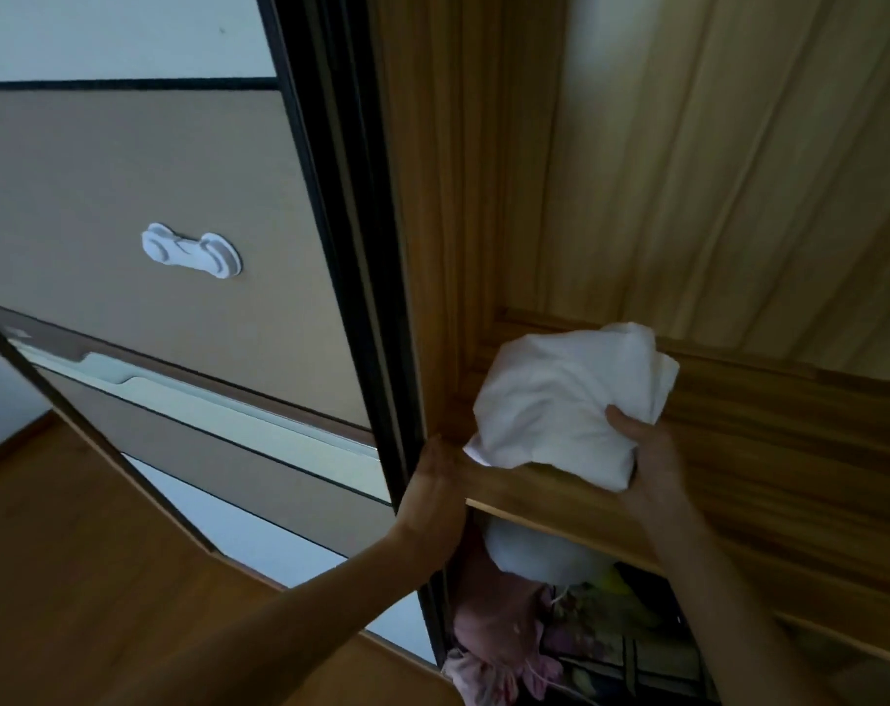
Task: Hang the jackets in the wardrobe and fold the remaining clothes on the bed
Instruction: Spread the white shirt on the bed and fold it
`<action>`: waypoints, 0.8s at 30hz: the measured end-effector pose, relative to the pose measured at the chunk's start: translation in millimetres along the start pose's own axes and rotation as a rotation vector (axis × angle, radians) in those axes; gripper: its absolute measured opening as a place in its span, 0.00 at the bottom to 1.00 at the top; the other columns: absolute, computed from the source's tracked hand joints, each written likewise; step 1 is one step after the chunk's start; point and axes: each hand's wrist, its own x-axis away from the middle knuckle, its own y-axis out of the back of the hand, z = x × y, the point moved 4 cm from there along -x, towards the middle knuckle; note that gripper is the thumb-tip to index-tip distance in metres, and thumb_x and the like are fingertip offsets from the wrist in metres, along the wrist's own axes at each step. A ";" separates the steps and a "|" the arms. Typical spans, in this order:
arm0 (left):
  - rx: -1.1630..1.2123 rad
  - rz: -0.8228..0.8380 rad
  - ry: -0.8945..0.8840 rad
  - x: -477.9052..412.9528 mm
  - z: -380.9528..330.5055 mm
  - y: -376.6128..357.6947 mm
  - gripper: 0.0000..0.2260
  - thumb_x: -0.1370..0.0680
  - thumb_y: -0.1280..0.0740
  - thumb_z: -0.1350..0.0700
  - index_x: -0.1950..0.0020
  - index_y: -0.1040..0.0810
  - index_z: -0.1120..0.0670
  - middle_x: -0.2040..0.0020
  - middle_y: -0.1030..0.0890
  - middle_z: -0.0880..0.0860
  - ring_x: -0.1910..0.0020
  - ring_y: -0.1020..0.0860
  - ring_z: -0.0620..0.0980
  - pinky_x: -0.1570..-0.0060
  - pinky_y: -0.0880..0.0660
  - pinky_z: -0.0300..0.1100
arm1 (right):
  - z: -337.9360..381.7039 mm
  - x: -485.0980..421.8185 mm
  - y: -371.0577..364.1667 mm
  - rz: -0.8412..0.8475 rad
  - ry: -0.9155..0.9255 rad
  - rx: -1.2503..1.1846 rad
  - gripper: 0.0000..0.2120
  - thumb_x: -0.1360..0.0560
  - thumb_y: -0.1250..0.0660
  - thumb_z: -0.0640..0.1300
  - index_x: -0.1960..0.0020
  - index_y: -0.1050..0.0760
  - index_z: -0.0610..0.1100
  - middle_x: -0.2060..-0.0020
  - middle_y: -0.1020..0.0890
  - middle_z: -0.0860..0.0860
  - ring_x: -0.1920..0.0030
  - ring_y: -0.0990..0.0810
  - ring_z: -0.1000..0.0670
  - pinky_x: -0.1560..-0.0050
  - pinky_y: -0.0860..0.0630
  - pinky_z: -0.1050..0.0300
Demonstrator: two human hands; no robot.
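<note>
A bundled white cloth (560,405) lies on a wooden wardrobe shelf (769,425). My right hand (646,461) grips its lower right side, thumb on top and fingers underneath. My left hand (435,494) rests at the shelf's front left corner, beside the dark frame of the sliding door (361,257), its fingers against the wood. Whether it holds the cloth's corner I cannot tell. Below the shelf, several garments hang or lie crammed together: a white one (529,552), a pink one (489,639) and a patterned one (606,634).
The sliding door panel (127,196) to the left carries a white child-safety latch (191,252). Wooden wardrobe walls (687,170) rise behind the shelf. A wooden floor (76,578) shows at the lower left.
</note>
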 end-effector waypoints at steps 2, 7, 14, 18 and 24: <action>0.114 0.061 0.102 -10.7 5.6 13.0 0.22 0.31 0.24 0.52 0.40 0.17 0.60 0.40 0.19 0.65 0.41 0.21 0.65 0.34 0.27 0.58 | -8.2 -21.5 2.3 0.070 -0.092 -0.041 0.10 0.21 0.35 0.40 0.41 0.22 0.41 0.51 0.14 0.44 0.50 0.15 0.44 0.49 0.17 0.46; 0.410 0.110 0.235 -25.3 11.5 -0.7 0.41 0.29 0.28 0.45 0.21 0.39 0.61 0.25 0.34 0.66 0.35 0.24 0.65 0.53 0.18 0.51 | -74.9 -78.4 41.8 -0.021 -0.221 0.829 0.31 0.24 0.28 0.47 0.28 0.35 0.35 0.37 0.24 0.35 0.38 0.24 0.36 0.34 0.28 0.41; 0.276 0.355 -0.070 -44.1 -16.5 -58.9 0.25 0.24 0.45 0.45 0.31 0.23 0.51 0.31 0.23 0.59 0.34 0.23 0.58 0.40 0.23 0.55 | -94.4 -70.6 62.9 -0.198 0.304 1.451 0.34 0.26 0.28 0.50 0.25 0.36 0.41 0.29 0.36 0.34 0.32 0.33 0.34 0.38 0.28 0.42; 0.268 0.372 -0.013 -60.2 -18.0 -79.6 0.23 0.24 0.46 0.49 0.36 0.18 0.52 0.35 0.20 0.57 0.40 0.19 0.57 0.46 0.20 0.55 | -107.7 -62.7 65.5 0.012 0.513 1.421 0.18 0.24 0.38 0.53 0.40 0.22 0.43 0.34 0.29 0.37 0.36 0.25 0.36 0.43 0.22 0.47; 0.281 0.381 0.034 -78.9 -10.1 -92.2 0.22 0.34 0.24 0.48 0.43 0.15 0.56 0.41 0.17 0.62 0.46 0.17 0.62 0.51 0.19 0.58 | -127.8 -80.3 49.0 0.203 0.555 1.481 0.20 0.18 0.51 0.54 0.37 0.26 0.46 0.28 0.31 0.36 0.30 0.30 0.34 0.38 0.27 0.47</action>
